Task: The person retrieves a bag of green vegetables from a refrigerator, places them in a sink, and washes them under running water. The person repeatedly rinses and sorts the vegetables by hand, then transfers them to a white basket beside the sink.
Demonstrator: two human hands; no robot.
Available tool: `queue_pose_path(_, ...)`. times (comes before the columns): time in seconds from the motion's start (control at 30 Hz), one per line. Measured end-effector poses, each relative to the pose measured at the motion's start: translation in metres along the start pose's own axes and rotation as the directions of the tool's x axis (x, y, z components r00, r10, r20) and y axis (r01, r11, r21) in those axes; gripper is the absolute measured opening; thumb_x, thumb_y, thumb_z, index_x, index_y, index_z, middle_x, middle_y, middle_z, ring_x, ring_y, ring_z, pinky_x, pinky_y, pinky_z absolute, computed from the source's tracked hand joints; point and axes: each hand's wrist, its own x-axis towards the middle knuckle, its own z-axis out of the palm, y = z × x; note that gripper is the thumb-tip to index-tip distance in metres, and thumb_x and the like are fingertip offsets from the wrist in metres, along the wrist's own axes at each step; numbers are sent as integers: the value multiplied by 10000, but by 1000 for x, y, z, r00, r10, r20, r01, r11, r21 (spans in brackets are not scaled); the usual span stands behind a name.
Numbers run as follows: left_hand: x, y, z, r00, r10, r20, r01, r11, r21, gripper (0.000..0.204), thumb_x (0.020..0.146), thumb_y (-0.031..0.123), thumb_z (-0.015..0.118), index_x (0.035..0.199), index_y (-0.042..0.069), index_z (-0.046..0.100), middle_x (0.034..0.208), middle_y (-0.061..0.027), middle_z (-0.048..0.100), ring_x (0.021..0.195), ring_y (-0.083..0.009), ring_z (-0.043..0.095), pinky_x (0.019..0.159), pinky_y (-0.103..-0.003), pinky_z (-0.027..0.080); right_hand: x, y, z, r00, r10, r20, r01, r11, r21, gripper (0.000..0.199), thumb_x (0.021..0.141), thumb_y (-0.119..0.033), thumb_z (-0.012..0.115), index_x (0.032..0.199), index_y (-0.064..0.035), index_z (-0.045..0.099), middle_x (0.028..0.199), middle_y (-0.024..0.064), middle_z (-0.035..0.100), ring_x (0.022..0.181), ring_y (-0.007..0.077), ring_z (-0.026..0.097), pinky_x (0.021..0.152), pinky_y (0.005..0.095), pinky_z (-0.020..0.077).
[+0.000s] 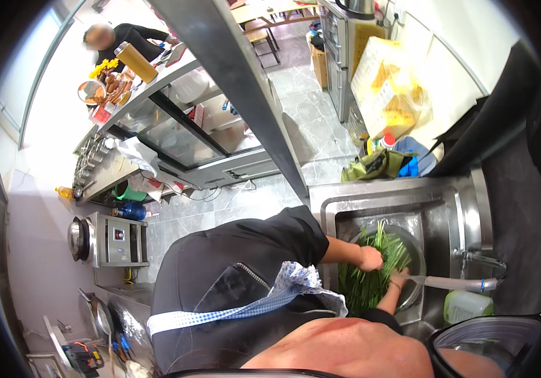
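Long, thin leafy greens [365, 286] lie in a round metal basin [417, 252] inside the steel sink. My left hand [371, 259] is closed around a bunch of them, with cut-looking ends sticking up beyond the fist. Just below it, my right hand [399, 278] grips the same greens from the near side; its fingers are partly hidden among the leaves. A pale hose [453, 283] on the tap ends right beside my right hand, with water coming from it. Dark sleeves cover both upper arms.
The sink [434, 217] has a raised steel rim. A green-and-clear plastic container [467, 307] stands by the tap [472, 257]. Bags [371, 167] lie beyond the sink. A steel post [239, 75] rises on the far left. Another person [135, 39] is behind a counter.
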Motion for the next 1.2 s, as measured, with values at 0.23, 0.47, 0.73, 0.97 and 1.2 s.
queue_pose_path(0.23,26,48,3,920,-338,-199,187,824,-535,277,727,114,602,978,-4,602,952,-218,626,936,-376,598,779,-425,486,-76,0,-64,993,112,45,-83,358,930,463,862,-152,589,1276,-8,438,1197,116,530,1031,227,519,893,352,407)
queue_pose_path(0.47,42,58,9,930,-365,-44,245,706,-665,439,746,145,632,1157,3,568,1076,-219,613,1030,-358,580,850,-407,466,-79,-13,-46,949,277,152,-275,487,829,470,882,-309,621,1228,-15,497,1077,121,604,916,240,593,798,353,464)
queue_pose_path(0.73,11,116,-10,901,-59,-430,-239,760,-605,736,657,10,580,1344,-41,319,1262,-242,469,1189,-360,464,988,-401,389,-147,-11,-129,943,-23,-333,274,621,734,294,952,-257,516,1034,23,551,1009,106,604,892,181,549,810,319,446)
queue_pose_path(0.97,42,111,-20,864,-279,-419,-208,560,-802,778,665,96,637,1367,-24,323,1189,-202,535,1029,-292,546,872,-366,448,-174,-47,-166,900,28,-436,404,327,854,287,960,-254,498,1075,8,477,1147,155,557,1075,232,532,957,348,388)
queue_pose_path(1.2,66,100,14,997,5,-73,-73,83,-994,188,776,19,605,958,35,652,872,-92,668,779,-197,626,704,-352,520,-153,-32,-151,939,220,-263,-18,797,604,619,813,-430,671,1199,41,559,1211,194,583,1122,280,549,953,352,412)
